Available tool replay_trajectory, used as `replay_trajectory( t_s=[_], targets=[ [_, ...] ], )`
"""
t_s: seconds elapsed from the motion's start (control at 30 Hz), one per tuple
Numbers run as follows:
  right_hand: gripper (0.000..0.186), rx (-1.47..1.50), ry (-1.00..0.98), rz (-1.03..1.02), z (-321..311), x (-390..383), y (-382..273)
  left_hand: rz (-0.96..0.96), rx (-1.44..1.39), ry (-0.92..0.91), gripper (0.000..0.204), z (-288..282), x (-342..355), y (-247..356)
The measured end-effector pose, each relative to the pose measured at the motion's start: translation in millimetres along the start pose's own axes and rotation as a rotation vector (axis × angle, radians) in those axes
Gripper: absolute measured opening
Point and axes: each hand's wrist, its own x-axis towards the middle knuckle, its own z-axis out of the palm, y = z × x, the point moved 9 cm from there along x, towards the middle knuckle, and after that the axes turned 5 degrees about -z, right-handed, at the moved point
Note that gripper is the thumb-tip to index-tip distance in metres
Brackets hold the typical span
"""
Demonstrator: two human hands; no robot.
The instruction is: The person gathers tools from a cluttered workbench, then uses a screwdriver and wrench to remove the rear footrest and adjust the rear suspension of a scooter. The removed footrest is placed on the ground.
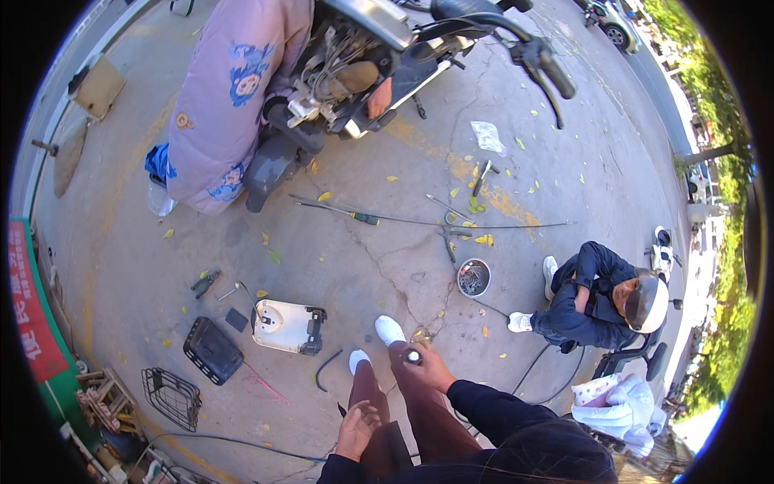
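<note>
My right hand (433,372) is closed around a small dark object with a round white end (414,356), above my right knee; its kind cannot be made out. Over my left thigh rests my left hand (357,429), palm turned up and fingers loosely bent and apart, with nothing visible in it. Ahead of my shoes lie a long-shafted screwdriver with a green and black handle (364,219), a hammer (484,177) and pliers (449,242). A round tin of small metal parts (473,277) stands to the right of them.
A partly dismantled scooter (363,81) with a lilac padded cover (222,121) stands ahead. A white panel (289,327), black plastic box (213,350) and wire basket (172,399) lie at left. A helmeted person (592,294) sits at right, arms folded. Dark hose (234,442) crosses the ground.
</note>
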Motion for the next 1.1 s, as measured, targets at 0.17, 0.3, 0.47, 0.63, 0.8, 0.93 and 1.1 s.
replay_trajectory(
  t_s=[0.17,0.3,0.47,0.63,0.8,0.93,1.1],
  targets=[
    [0.035,-0.193,0.201,0.186,-103.1,-164.4,-17.2,-0.060,0.489,-0.009,0.029,64.7,-65.1,32.4],
    [0.037,0.351,0.389,0.622,-128.3,-331.9,16.7,-0.148,1.067,0.001,0.030,119.6,-94.1,31.6],
    [0.036,1.454,0.999,0.614,-91.9,-499.8,57.4,-0.146,1.320,-0.063,0.029,195.4,-126.1,17.9],
    [0.035,1.963,1.538,0.032,-55.9,-593.1,78.4,-0.212,1.486,-0.088,0.026,243.0,-134.6,-43.7],
    [0.023,2.189,1.736,-0.297,-52.8,-666.7,93.9,-0.382,1.648,-0.179,0.026,271.6,-125.8,-169.9],
    [0.020,2.219,1.844,-0.308,-42.0,-726.3,147.2,-0.491,1.766,-0.230,0.026,297.0,-120.6,-300.7],
    [0.015,2.204,2.214,0.167,7.5,-786.1,236.2,-0.614,1.882,-0.394,0.028,326.6,-116.7,-451.7]
  ],
)
